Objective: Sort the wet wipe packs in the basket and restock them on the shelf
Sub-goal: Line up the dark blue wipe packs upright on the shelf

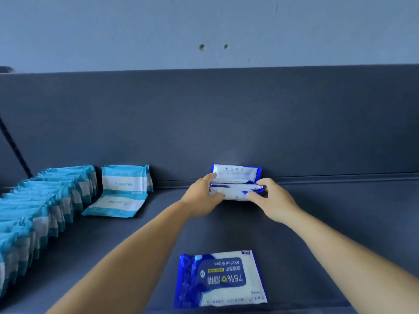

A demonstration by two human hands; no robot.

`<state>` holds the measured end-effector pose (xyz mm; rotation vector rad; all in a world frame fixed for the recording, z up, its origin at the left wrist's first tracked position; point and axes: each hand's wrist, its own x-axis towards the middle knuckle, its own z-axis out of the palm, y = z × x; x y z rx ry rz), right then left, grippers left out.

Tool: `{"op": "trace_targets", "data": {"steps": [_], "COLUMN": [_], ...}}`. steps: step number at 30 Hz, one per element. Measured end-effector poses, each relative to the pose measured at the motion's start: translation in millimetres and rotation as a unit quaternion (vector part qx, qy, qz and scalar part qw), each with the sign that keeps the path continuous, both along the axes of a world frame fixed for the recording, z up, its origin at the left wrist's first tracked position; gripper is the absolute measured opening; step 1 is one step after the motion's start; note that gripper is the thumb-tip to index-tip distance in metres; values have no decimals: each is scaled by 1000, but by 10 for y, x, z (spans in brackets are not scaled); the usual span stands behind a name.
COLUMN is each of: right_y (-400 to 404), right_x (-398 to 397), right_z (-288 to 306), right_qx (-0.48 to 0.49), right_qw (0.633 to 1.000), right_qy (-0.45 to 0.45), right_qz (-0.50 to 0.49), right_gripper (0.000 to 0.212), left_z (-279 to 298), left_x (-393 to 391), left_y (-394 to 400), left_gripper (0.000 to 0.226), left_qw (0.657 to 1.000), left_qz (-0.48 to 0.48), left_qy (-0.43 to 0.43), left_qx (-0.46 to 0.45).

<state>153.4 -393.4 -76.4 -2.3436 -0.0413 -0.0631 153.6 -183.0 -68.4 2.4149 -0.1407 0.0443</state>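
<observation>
Wet wipe packs: sorted by colour on the shelf (226, 137), dark grey, back panel behind. No basket in view.

Largest group: long row of teal-and-white packs (43, 214) standing on edge along the left, running toward the back panel. Just right of it, short teal stack (125, 179) upright against the back panel, plus one flat teal pack (115, 203) lying in front, touching the stack's base.

Well apart to the right: blue-and-white alcohol wipes. One flat blue pack (221, 278) near the front edge, label up, untouched. At the back, upright blue pack (235, 172) leaning on the panel, and held blue pack (235, 192) right in front of it, touching or nearly so.

Left hand (203, 194) and right hand (269, 197): both reaching in, fingers and thumbs curled round opposite short ends of the held blue pack, narrow grip, pinching it between them.

Step in hand, as a judgement: restocking the blue group, standing the second pack against the first.

Next move likely calls for: tipping the pack upright flush to its neighbour, letting go without toppling either, then fetching the flat blue pack at the front. Soft pouches, so may slump; light press toward the panel advisable.
</observation>
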Motion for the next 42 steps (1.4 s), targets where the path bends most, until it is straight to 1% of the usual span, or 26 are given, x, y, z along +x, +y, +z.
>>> {"op": "trace_targets", "data": {"steps": [2, 4, 6, 7, 9, 11, 13, 16, 18, 19, 21, 24, 25, 26, 28, 29, 30, 31, 32, 34, 36, 37, 39, 40, 42], "right_y": [44, 99, 151, 169, 215, 253, 288, 321, 311, 295, 269, 232, 218, 198, 142, 124, 114, 105, 97, 85, 86, 86, 92, 97, 117], "right_x": [156, 315, 455, 506, 549, 544, 543, 572, 600, 605, 595, 536, 502, 478, 451, 425, 389, 350, 311, 232, 169, 151, 113, 99, 86], "right_z": [33, 64, 55, 27, -16, -63, -81, -36, 11, 13, -36, -72, -49, -30, -24, -22, -16, -13, -11, -12, -24, -30, -21, -6, 19], "right_qx": [59, 122, 150, 146, 159, 188, 189, 168, 161, 153, 146, 205, 211, 202, 152, 121, 88, 50, 7, -70, -134, -156, -174, -167, -135], "right_qw": [996, 986, 978, 978, 978, 976, 978, 983, 983, 984, 986, 976, 975, 977, 987, 992, 995, 996, 995, 986, 977, 975, 972, 973, 979], "right_qy": [-41, -56, -51, -42, -13, 18, 15, -30, -40, -31, 1, 55, 65, 64, 37, 16, -6, -35, -75, -143, -162, -156, -156, -157, -152], "right_qz": [-49, -96, -133, -141, -131, -105, -85, -73, -83, -84, -78, -51, -36, -25, -30, -37, -48, -58, -63, -57, -39, -29, -21, -20, -21], "right_gripper": [39, 34, 34, 35, 40, 42, 46, 52, 43, 41, 42, 42, 44, 50, 76, 90, 100, 103, 102, 90, 74, 66, 51, 47, 49], "left_z": [19, 14, -49, -102, -214, -262, -281, -258, -327, -356, -287, -239, -236, -219, -187, -176, -168, -154, -142, -122, -107, -107, -101, -91, -60], "left_x": [158, 320, 467, 512, 551, 534, 564, 620, 702, 722, 619, 508, 489, 458, 389, 359, 333, 299, 269, 218, 191, 186, 173, 167, 146], "left_y": [-10, -34, -76, -93, -104, -103, -94, -114, -115, -111, -126, -147, -155, -161, -166, -159, -147, -136, -128, -120, -130, -140, -156, -163, -174], "left_gripper": [61, 63, 57, 57, 61, 68, 71, 72, 77, 79, 80, 70, 73, 80, 93, 94, 91, 86, 80, 66, 55, 53, 59, 64, 66], "left_qw": [998, 992, 991, 993, 994, 986, 980, 982, 982, 982, 984, 982, 982, 984, 990, 991, 990, 987, 981, 970, 964, 962, 966, 970, 976], "left_qz": [35, 82, 109, 98, 47, 3, 1, 12, 15, 19, 37, 56, 55, 59, 75, 81, 80, 73, 61, 38, 32, 28, 23, 26, 33], "left_qy": [-17, -22, -32, -25, 9, 46, 46, 45, 66, 73, 73, 58, 45, 26, -41, -76, -109, -145, -174, -205, -213, -214, -199, -186, -162], "left_qx": [-50, -89, -74, -68, -99, -161, -192, -181, -175, -172, -158, -173, -175, -164, -113, -80, -41, 7, 57, 126, 156, 167, 164, 153, 144]}}
